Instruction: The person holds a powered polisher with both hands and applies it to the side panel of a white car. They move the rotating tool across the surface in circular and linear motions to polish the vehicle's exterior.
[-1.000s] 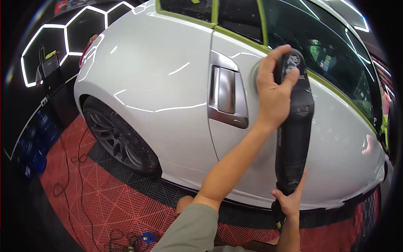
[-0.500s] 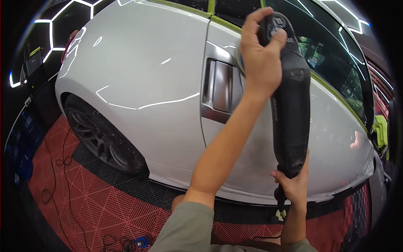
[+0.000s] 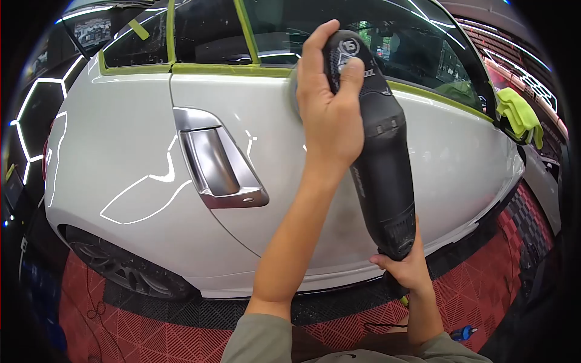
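A black car polisher [image 3: 384, 172] is held lengthwise between my two hands. My left hand [image 3: 333, 115] is closed around its head, thumb on top near the logo. At the rear end, my right hand [image 3: 407, 266] grips the body by the cord. The polisher's pad [image 3: 295, 91] shows only as a thin edge behind my left hand, up against the white car door [image 3: 448, 163] just below the window. Left of it sits the silver door handle [image 3: 212, 160]. Green masking tape [image 3: 218, 71] lines the window edge.
A bright green cloth [image 3: 519, 115] hangs over the side mirror at right. Below are the rear wheel [image 3: 130, 266] and a red and black tiled floor [image 3: 163, 323]. A blue object [image 3: 463, 333] lies near my right forearm, and a cord [image 3: 94, 308] runs along the floor at left.
My view has shifted, bringing more window and the whole door handle into sight. The polisher has moved right, away from the handle, along the upper door. Both hands keep their grip.
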Tool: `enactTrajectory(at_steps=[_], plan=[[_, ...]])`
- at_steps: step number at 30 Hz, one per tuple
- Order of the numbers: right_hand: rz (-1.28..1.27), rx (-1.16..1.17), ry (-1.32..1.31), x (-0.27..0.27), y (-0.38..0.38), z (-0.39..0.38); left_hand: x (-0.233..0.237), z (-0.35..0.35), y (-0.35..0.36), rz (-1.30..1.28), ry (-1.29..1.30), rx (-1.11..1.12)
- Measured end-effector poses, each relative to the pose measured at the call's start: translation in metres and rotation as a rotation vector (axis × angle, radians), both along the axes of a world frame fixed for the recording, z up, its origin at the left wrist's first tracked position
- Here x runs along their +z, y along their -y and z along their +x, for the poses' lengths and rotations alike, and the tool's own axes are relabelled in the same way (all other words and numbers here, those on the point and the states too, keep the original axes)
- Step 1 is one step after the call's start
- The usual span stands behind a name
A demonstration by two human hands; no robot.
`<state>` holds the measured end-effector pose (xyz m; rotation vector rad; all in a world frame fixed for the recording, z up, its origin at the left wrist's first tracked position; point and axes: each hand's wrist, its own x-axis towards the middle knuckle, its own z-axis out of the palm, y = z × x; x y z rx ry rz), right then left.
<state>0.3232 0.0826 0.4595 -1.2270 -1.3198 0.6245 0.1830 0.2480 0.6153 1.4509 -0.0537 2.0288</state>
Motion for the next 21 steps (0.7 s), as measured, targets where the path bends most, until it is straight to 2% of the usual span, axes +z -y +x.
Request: enactTrajectory(at_steps=[2, 5, 7, 10, 12, 17, 21], plan=[[-0.057, -0.013, -0.029, -0.003, 0.008, 0.017, 0.002, 0.021, 0.008, 0.013, -0.048, 0.031], [-0.004, -0.02, 0.012, -0.007, 0.015, 0.041, 0.0, 0.049, 0.009, 0.059, -0.055, 0.013], [0.083, -0.036, 0.013, -0.011, 0.019, 0.053, 0.0, 0.064, 0.014, 0.017, -0.063, -0.072], [0.078, -0.066, 0.06, -0.01, 0.028, 0.074, 0.003, 0.089, 0.03, -0.033, -0.062, -0.233], [0.024, -0.046, -0.066, -0.011, 0.034, 0.089, 0.003, 0.108, 0.037, -0.047, -0.09, -0.226], [0.015, -0.059, -0.099, -0.016, 0.045, 0.132, 0.003, 0.167, 0.038, -0.015, -0.132, -0.205], [0.008, -0.042, -0.222, -0.015, 0.055, 0.166, 0.004, 0.215, 0.047, -0.009, -0.16, -0.181]])
